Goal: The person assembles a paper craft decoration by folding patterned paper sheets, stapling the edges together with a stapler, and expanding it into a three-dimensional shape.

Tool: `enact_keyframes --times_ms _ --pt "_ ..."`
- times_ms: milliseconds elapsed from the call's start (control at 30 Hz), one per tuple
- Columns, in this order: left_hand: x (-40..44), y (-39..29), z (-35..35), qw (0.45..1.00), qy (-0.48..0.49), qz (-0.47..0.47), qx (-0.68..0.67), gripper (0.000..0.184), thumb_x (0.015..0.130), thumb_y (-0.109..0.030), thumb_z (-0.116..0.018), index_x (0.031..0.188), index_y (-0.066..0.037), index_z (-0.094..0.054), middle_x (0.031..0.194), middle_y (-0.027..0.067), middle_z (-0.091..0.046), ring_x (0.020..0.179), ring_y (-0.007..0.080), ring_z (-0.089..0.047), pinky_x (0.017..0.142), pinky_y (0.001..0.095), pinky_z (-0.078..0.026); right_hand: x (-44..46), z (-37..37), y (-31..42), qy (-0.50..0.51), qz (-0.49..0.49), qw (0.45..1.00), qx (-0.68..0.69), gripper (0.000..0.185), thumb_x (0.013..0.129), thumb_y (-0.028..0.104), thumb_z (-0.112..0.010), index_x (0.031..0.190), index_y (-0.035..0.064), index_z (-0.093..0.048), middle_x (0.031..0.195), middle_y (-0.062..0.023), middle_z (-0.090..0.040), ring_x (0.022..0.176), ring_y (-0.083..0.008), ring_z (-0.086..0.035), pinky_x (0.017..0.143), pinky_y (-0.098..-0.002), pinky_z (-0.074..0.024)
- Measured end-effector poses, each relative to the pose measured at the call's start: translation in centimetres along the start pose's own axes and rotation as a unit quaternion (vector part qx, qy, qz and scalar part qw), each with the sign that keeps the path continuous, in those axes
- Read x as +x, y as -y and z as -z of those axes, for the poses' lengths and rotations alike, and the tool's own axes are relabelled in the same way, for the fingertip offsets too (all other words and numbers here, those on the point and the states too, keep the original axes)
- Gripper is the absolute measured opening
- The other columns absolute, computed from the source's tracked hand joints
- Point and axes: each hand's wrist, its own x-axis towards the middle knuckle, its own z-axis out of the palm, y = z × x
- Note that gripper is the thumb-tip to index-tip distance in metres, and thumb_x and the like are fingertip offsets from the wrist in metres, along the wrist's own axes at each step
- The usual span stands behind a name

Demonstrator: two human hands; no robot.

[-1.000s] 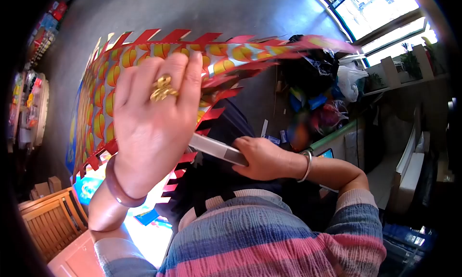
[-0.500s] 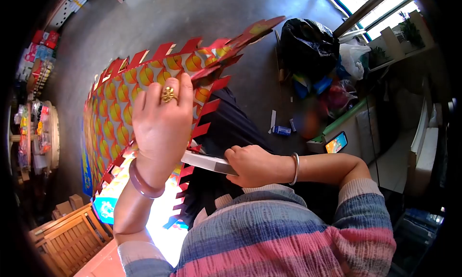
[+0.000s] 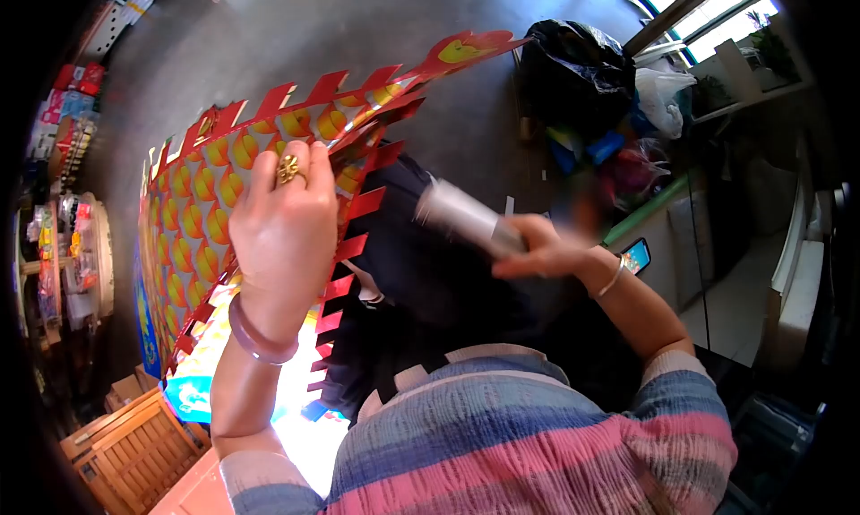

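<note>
My left hand (image 3: 282,197), with a ring on one finger, is closed on the upper right edge of a large patterned card piece (image 3: 193,215). The piece is printed with yellow and orange shapes, and red tabs stand along its edges. A pointed red flap (image 3: 461,51) extends from its top right. My right hand (image 3: 542,246) is closed around one end of a long white-and-grey tool (image 3: 459,212). Motion smears the tool, so its exact kind cannot be made out. It is apart from the card, above my dark-clothed lap.
A black plastic bag (image 3: 573,85) and a white bag (image 3: 665,94) lie at upper right. A phone (image 3: 636,256) rests to the right of my right hand. A wooden folding chair (image 3: 134,448) stands at lower left, and a rack of goods (image 3: 67,264) is at far left.
My right hand has swung right and up with the white-and-grey tool, away from the card's edge. My left hand and the card have shifted slightly left.
</note>
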Motion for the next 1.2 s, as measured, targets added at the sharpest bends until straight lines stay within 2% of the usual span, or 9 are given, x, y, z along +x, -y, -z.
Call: enact_keyframes --times_ms 33,100,267,533,600,633,667,767,1200 --pt "0.1 -0.1 0.2 1.000 0.008 0.003 -0.011 0.014 0.071 -0.006 -0.062 0.085 -0.004 -0.066 0.085 0.0027 -0.061 0.079 0.0160 -0.056 0.056 0.0236 -0.050 0.5 1.2 -2.6 -0.094 -0.055 0.993 -0.044 0.040 0.073 0.026 -0.071 0.098 0.0007 -0.053 0.077 -0.0062 -0.056 0.068 -0.0130 -0.056 0.062 -0.0287 -0.0468" --pt "0.2 -0.4 0.7 0.999 0.019 0.008 -0.026 0.018 0.070 -0.003 -0.061 0.088 -0.003 -0.067 0.086 0.0033 -0.061 0.077 0.0166 -0.056 0.055 0.0239 -0.050 2.8 2.1 -9.3 -0.297 -0.030 0.937 -0.182 0.038 0.072 0.027 -0.070 0.091 -0.0017 -0.055 0.076 -0.0136 -0.060 0.065 -0.0259 -0.060 0.060 -0.0356 -0.0482" --pt "0.6 -0.5 0.9 0.999 0.011 0.011 -0.040 0.022 0.068 -0.001 -0.062 0.090 -0.002 -0.067 0.080 0.0027 -0.057 0.072 0.0156 -0.053 0.053 0.0242 -0.048 6.3 0.8 -25.3 -0.269 -0.337 0.865 -0.255 0.053 0.070 0.041 -0.068 0.095 -0.0053 -0.061 0.095 -0.0250 -0.062 0.090 -0.0348 -0.061 0.080 -0.0410 -0.0492" --pt "0.9 -0.3 0.9 0.998 0.010 0.015 -0.059 0.023 0.066 0.000 -0.063 0.089 -0.002 -0.067 0.075 0.0031 -0.053 0.070 0.0158 -0.052 0.053 0.0249 -0.047 8.6 -3.0 -24.1 -0.241 -0.349 0.846 -0.323 0.059 0.070 0.043 -0.068 0.106 -0.0019 -0.054 0.110 -0.0241 -0.054 0.102 -0.0363 -0.054 0.087 -0.0408 -0.0453" --pt "0.8 -0.3 0.7 0.998 -0.003 0.020 -0.063 0.024 0.066 0.001 -0.063 0.090 -0.002 -0.067 0.075 0.0032 -0.053 0.069 0.0161 -0.052 0.053 0.0255 -0.047 13.6 -1.6 -24.9 -0.383 -0.080 0.879 -0.272 0.055 0.072 0.039 -0.064 0.106 -0.0031 -0.054 0.111 -0.0220 -0.056 0.099 -0.0368 -0.055 0.086 -0.0394 -0.0455" --pt "0.7 -0.2 0.6 0.997 -0.010 0.024 -0.067 0.024 0.066 0.001 -0.063 0.090 -0.002 -0.067 0.075 0.0032 -0.053 0.069 0.0163 -0.052 0.053 0.0257 -0.047 15.4 -0.1 -18.6 -0.294 -0.077 0.948 -0.094 0.053 0.075 0.031 -0.063 0.114 -0.0032 -0.052 0.111 -0.0200 -0.058 0.102 -0.0325 -0.057 0.088 -0.0359 -0.0448" --pt "0.7 0.0 0.6 0.997 -0.010 0.026 -0.071 0.024 0.066 0.001 -0.064 0.090 -0.002 -0.066 0.075 0.0030 -0.053 0.069 0.0166 -0.052 0.052 0.0268 -0.047 17.5 0.4 -15.4 -0.266 0.056 0.962 0.030 0.048 0.079 0.018 -0.061 0.120 -0.0024 -0.050 0.111 -0.0164 -0.059 0.103 -0.0256 -0.057 0.089 -0.0331 -0.0445" --pt "0.8 0.2 1.4 0.994 -0.004 0.055 -0.090 0.020 0.072 0.002 -0.066 0.091 -0.003 -0.066 0.073 0.0046 -0.052 0.067 0.0207 -0.053 0.058 0.0297 -0.046 18.7 0.6 -1.1 -0.128 0.280 0.923 0.230 0.039 0.083 0.004 -0.053 0.121 -0.0034 -0.048 0.110 -0.0100 -0.059 0.101 -0.0195 -0.056 0.092 -0.0293 -0.0413" --pt "-1.2 4.6 3.4 0.962 -0.099 0.157 -0.202 0.019 0.070 0.002 -0.067 0.087 -0.005 -0.066 0.069 0.0056 -0.054 0.061 0.0226 -0.056 0.056 0.0310 -0.046 20.5 -2.0 9.1 0.019 0.300 0.804 0.513 0.020 0.081 -0.005 -0.054 0.098 0.0062 -0.057 0.092 -0.0060 -0.063 0.080 -0.0180 -0.061 0.067 -0.0305 -0.0488"
